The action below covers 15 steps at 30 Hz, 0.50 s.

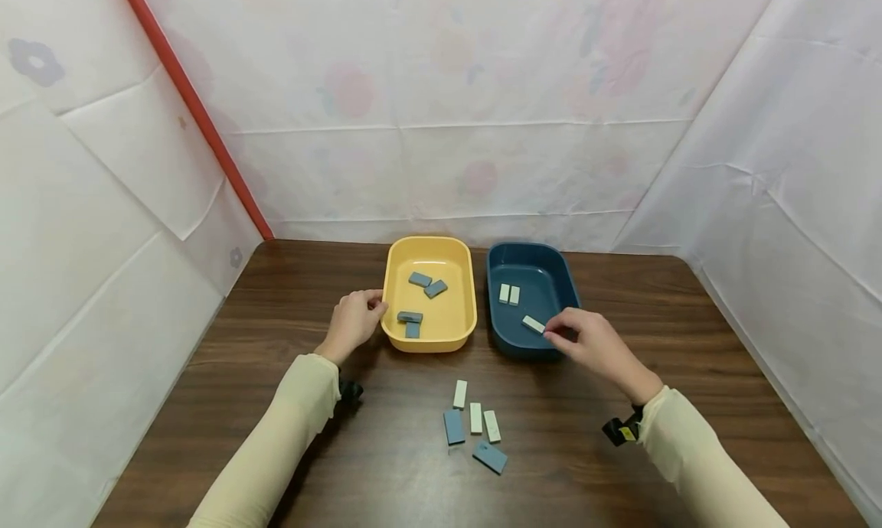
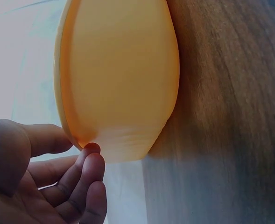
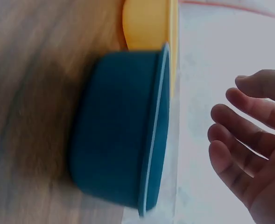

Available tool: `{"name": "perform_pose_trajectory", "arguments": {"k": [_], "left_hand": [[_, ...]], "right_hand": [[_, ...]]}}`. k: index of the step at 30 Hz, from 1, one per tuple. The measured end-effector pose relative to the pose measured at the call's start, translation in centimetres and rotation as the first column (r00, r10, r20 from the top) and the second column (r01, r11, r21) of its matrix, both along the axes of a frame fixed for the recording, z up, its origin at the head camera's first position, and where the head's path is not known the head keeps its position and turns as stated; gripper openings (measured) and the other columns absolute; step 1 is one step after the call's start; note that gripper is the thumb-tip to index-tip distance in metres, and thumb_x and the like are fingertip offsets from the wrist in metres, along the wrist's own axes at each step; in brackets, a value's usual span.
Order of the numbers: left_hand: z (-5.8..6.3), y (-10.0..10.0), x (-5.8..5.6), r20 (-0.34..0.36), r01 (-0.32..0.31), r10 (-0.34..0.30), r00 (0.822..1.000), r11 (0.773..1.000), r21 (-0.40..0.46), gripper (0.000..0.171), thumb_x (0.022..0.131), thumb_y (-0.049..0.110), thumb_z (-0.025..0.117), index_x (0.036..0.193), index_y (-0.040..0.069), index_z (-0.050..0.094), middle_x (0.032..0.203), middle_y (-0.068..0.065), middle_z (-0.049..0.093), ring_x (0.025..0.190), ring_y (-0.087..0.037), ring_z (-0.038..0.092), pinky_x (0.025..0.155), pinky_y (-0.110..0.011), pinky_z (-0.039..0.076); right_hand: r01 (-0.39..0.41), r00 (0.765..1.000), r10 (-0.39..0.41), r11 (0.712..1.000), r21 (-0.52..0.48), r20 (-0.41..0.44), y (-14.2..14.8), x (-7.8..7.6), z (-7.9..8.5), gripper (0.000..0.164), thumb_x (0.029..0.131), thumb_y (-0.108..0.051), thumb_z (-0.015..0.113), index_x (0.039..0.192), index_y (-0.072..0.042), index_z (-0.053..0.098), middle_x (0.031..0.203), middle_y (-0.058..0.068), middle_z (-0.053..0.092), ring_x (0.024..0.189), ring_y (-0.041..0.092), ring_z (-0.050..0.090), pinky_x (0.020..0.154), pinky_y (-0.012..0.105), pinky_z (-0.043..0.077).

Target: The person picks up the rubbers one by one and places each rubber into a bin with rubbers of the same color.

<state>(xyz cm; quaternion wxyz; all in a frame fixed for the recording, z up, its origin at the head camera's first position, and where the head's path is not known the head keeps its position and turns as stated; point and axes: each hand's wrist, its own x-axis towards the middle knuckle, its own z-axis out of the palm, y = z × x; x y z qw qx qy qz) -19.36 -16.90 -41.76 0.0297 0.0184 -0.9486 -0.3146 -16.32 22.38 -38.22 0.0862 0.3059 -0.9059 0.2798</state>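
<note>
At the near left corner of a yellow tray [image 1: 429,346], my left hand [image 1: 353,323] pinches the rim between thumb and fingers [image 2: 94,168]. Several grey-blue blocks [image 1: 420,279] lie inside that tray. Over the near right rim of a dark blue tray [image 1: 527,352] is my right hand [image 1: 589,343], its fingers loosely bent with nothing between them in the right wrist view. Just beyond its fingertips, a pale rectangular block [image 1: 533,324] lies at a slant in the blue tray. Two more pale blocks [image 1: 509,294] lie side by side farther back.
In front of the trays, on the brown wooden table [image 1: 386,467], lie 3 pale blocks [image 1: 476,418] and two grey-blue blocks [image 1: 490,457]. White patterned sheets [image 1: 448,115] stand behind and at both sides. A red strip [image 1: 200,115] runs down the left corner.
</note>
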Motion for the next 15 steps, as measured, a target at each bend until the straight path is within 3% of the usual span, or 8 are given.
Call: {"name": "perform_pose_trajectory", "arguments": {"k": [7,15], "left_hand": [[-0.1,-0.1,0.0,-0.002,0.014,-0.014,1.000,1.000,0.002,0.036,0.098,0.021,0.058,0.128,0.002,0.063,0.102,-0.012,0.070,0.073,-0.020,0.057,0.066,-0.031,0.044],[-0.1,0.0,0.1,-0.002,0.010,-0.010,1.000,1.000,0.012,0.036,0.098,0.021,0.058,0.128,0.003,0.063,0.103,-0.012,0.071,0.076,-0.021,0.059,0.068,-0.032,0.046]], "right_hand": [[-0.163,0.985,0.152,0.977,0.135,0.082,-2.1,0.9,-1.3,0.007,0.088,-0.015,0.072,0.093,-0.011,0.072,0.086,-0.005,0.067,0.076,0.005,0.058,0.068,0.024,0.050],[-0.261,0.962,0.234,0.941,0.216,0.142,-4.2,2.1,-3.0,0.016,0.087,-0.022,0.073,0.099,-0.013,0.072,0.092,-0.005,0.065,0.083,0.009,0.058,0.075,0.028,0.051]]}}
